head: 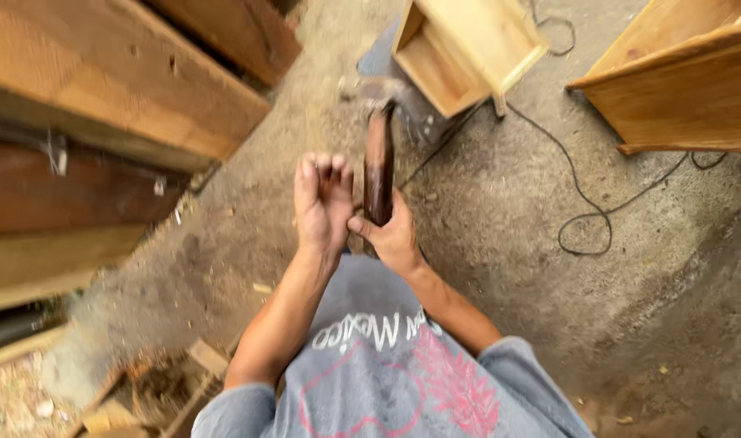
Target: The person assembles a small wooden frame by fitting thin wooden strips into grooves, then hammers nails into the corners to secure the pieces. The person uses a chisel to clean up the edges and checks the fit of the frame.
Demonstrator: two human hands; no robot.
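My right hand [392,237] grips the dark brown wooden handle of a hammer [378,166], which points away from me with its metal head blurred at the far end. My left hand [323,201] is held up beside the handle, palm towards it, fingers together and bent at the tips, holding nothing. The two hands almost touch near the handle's lower end. My grey shirt with a pink and white print fills the bottom of the view.
Thick wooden planks [119,89] are stacked at the left. A small light wooden cabinet [460,49] and a larger one [679,89] stand on the dusty concrete floor ahead. A black cable [585,211] loops across the floor. Wood scraps [143,389] lie at lower left.
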